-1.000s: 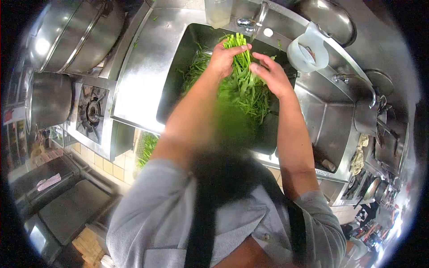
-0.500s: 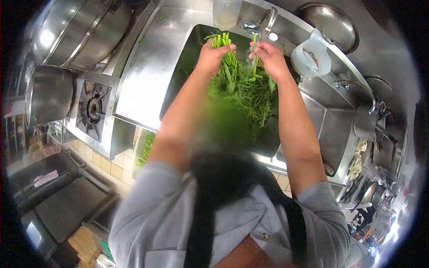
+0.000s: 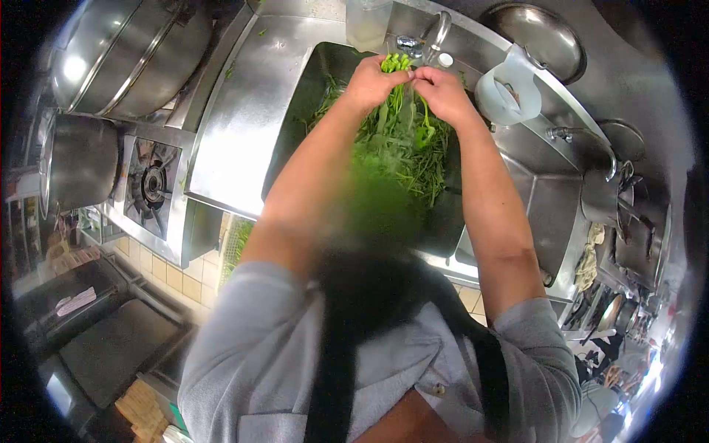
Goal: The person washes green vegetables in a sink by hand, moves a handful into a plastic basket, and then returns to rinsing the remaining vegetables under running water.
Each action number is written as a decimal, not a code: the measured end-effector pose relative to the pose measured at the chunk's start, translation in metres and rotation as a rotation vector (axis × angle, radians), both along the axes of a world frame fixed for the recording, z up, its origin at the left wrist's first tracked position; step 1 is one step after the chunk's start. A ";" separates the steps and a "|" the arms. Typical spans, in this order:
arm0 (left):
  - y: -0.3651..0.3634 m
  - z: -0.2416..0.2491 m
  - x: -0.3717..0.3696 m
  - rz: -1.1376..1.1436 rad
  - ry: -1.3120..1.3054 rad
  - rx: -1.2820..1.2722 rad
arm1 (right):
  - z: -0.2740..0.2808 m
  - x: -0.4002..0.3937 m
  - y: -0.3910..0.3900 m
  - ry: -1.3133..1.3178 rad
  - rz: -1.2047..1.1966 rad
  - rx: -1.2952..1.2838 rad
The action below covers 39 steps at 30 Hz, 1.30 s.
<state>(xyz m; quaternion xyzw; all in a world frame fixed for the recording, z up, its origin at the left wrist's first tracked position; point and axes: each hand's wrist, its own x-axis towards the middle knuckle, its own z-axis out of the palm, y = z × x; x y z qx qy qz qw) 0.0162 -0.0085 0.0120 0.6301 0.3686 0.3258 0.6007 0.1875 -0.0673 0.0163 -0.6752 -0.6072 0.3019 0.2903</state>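
Note:
My left hand (image 3: 374, 85) is wrapped around a bunch of leafy greens (image 3: 396, 65), the cut stem ends pointing up toward the faucet. Right beside it, my right hand (image 3: 442, 94) is closed in a pinch on a green stem at the bunch's edge, and the fingertips of both hands meet. Leaves hang from the hands into the dark sink basin (image 3: 292, 136), where a heap of loose greens (image 3: 421, 166) lies. A blur covers the lower part of the heap.
The faucet (image 3: 441, 33) stands just behind my hands. A translucent pitcher (image 3: 508, 96) is to the right, a clear container (image 3: 367, 26) behind. A steel drainboard (image 3: 247, 125) borders the basin on the left, then a gas burner (image 3: 153, 184). A second sink (image 3: 550, 214) is at the right.
My hands have come together: the left moved right with the bunch, and the right brought its stem over to the bunch's edge.

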 end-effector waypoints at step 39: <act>-0.024 -0.001 0.028 0.072 -0.318 -0.302 | -0.012 0.009 -0.013 0.093 -0.184 -0.036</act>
